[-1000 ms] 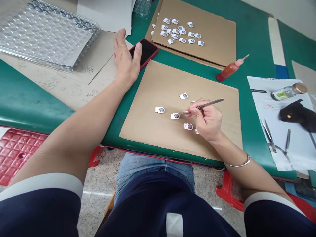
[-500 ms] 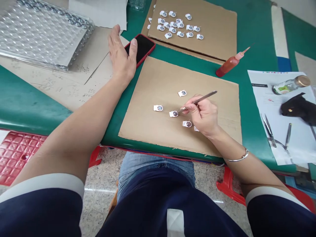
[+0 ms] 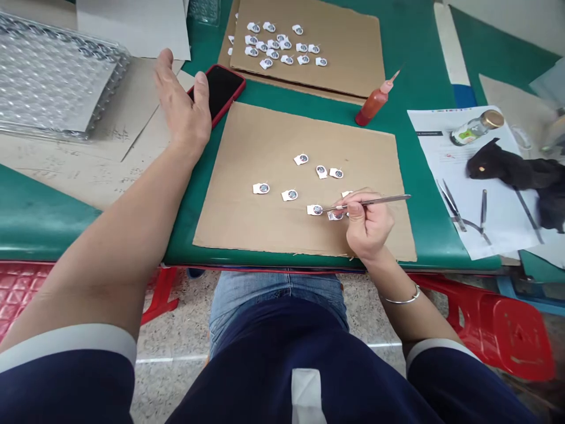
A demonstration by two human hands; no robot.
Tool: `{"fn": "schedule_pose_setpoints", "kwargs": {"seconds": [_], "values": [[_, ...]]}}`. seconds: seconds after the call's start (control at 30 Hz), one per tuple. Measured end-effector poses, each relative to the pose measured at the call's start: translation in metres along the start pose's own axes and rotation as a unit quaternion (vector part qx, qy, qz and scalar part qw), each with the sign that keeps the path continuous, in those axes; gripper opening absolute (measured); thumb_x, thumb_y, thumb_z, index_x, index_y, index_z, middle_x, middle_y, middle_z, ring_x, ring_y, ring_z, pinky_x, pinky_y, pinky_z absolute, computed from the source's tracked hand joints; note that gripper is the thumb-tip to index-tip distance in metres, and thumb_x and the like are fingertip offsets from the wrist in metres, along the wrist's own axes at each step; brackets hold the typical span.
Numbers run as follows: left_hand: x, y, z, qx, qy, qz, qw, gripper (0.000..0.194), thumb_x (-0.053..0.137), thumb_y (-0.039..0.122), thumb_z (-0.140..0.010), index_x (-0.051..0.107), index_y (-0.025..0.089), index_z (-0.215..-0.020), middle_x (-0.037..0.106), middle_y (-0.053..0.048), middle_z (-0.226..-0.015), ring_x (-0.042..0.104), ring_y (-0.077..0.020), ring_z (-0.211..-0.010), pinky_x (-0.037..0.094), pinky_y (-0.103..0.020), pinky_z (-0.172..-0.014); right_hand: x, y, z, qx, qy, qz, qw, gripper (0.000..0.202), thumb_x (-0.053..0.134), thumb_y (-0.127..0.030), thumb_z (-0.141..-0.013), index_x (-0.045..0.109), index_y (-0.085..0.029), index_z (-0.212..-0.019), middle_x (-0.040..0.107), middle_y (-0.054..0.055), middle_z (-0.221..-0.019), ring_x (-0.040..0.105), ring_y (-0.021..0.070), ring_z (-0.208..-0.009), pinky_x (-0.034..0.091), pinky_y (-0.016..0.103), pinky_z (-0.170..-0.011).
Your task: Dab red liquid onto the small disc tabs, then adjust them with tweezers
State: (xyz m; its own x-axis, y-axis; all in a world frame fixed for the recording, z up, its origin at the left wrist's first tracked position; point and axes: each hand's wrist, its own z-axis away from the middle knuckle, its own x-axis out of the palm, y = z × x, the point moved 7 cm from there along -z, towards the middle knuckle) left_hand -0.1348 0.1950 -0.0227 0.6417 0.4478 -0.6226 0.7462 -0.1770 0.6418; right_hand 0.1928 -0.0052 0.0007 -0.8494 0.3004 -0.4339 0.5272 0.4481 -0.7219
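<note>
My right hand pinches a thin metal tool, its tip at a small white piece with a round metallic part. Several similar pieces lie around it on a cardboard sheet, among them one at the left and one further back. A few are partly hidden by my right hand. My left hand rests with its fingers apart beside a red-cased phone, the thumb over the phone's edge, and holds nothing.
Behind lies another cardboard sheet with many such pieces. A red bottle with a thin nozzle stands near it. Clear plastic trays are at the left. On the right are papers, a glass jar, tweezers and a black cloth-like item.
The view has shifted, so the table items appear further left. The tool tip has moved from one piece to another nearer the table's front edge. My left hand remains beside the phone.
</note>
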Motion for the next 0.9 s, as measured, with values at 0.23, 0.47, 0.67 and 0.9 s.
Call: {"fn": "schedule_pose_setpoints", "kwargs": {"seconds": [0.23, 0.47, 0.67, 0.9], "values": [[-0.001, -0.004, -0.001, -0.001, 0.006, -0.008, 1.000, 0.059, 0.030, 0.049, -0.098, 0.014, 0.009, -0.138, 0.026, -0.005, -0.148, 0.020, -0.0074, -0.138, 0.014, -0.018, -0.115, 0.007, -0.001, -0.002, -0.029, -0.017, 0.031, 0.999, 0.006, 0.046, -0.022, -0.089, 0.052, -0.022, -0.088, 0.061, -0.001, -0.076, 0.062, 0.0077, -0.066, 0.052, 0.024, -0.057], [0.004, -0.011, -0.005, -0.021, -0.007, -0.019, 1.000, 0.071, 0.025, 0.059, -0.094, 0.011, 0.005, -0.138, 0.023, -0.009, -0.150, 0.019, -0.0073, -0.138, 0.015, -0.017, -0.115, 0.010, -0.006, -0.005, -0.067, -0.053, 0.058, 0.995, 0.006, 0.049, -0.016, -0.086, 0.052, -0.021, -0.086, 0.059, -0.001, -0.072, 0.061, 0.0090, -0.069, 0.050, 0.026, -0.060], [0.004, -0.009, -0.004, -0.023, -0.002, -0.026, 0.999, 0.059, 0.025, 0.049, -0.098, 0.011, 0.009, -0.139, 0.022, -0.004, -0.152, 0.019, -0.0049, -0.139, 0.017, -0.019, -0.115, 0.018, -0.012, -0.012, -0.078, -0.065, 0.065, 0.993, 0.008, 0.048, -0.016, -0.087, 0.052, -0.020, -0.082, 0.058, -0.001, -0.068, 0.056, 0.0072, -0.062, 0.046, 0.024, -0.056], [0.000, -0.013, -0.012, -0.084, -0.005, -0.042, 0.996, 0.051, 0.033, 0.025, -0.099, 0.009, 0.006, -0.139, 0.019, -0.004, -0.153, 0.016, -0.0042, -0.140, 0.012, -0.014, -0.116, -0.006, -0.006, -0.007, -0.040, 0.008, 0.039, 0.998, 0.009, 0.046, -0.022, -0.089, 0.054, -0.021, -0.085, 0.060, -0.001, -0.075, 0.061, 0.0077, -0.069, 0.050, 0.025, -0.060]]}}
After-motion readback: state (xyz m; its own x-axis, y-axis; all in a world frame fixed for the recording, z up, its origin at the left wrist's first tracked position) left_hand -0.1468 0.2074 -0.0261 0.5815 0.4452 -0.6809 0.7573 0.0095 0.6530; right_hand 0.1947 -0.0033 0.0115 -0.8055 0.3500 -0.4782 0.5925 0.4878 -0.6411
